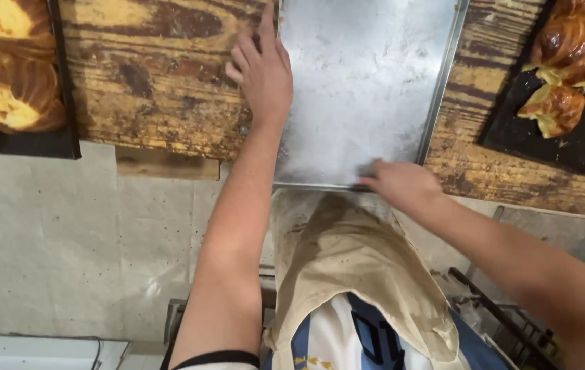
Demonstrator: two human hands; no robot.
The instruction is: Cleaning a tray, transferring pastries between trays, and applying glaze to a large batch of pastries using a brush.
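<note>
— Two hands are seen in the head view, both laid on one bare metal baking tray (pixel 367 82). How is the tray placed?

— It is set flat on a worn wooden table (pixel 155 75), its near edge brought just past the table's front edge, above a beige apron (pixel 354 267) worn by the person.

— What is done by the left hand (pixel 263 72)?

— It is spread flat, fingers extended, at the tray's left rim; the palm is rested partly on the wood and partly against the rim. Nothing is clasped by it; the fingers are kept loose and unclenched.

— And the right hand (pixel 402 183)?

— It is placed at the tray's near edge, towards the right corner. The fingers are curled over that edge, and the rim appears to be grasped, though the fingertips are blurred and partly hidden.

— What else is shown on the table?

— A dark tray (pixel 566 147) with glazed brown pastries (pixel 556 106) is seen at the far right, well apart from the hands. Another dark tray (pixel 39 142) bearing yellow-centred pastries (pixel 11 103) is seen at the far left. Below the table, a pale floor (pixel 66 247) is visible.
</note>
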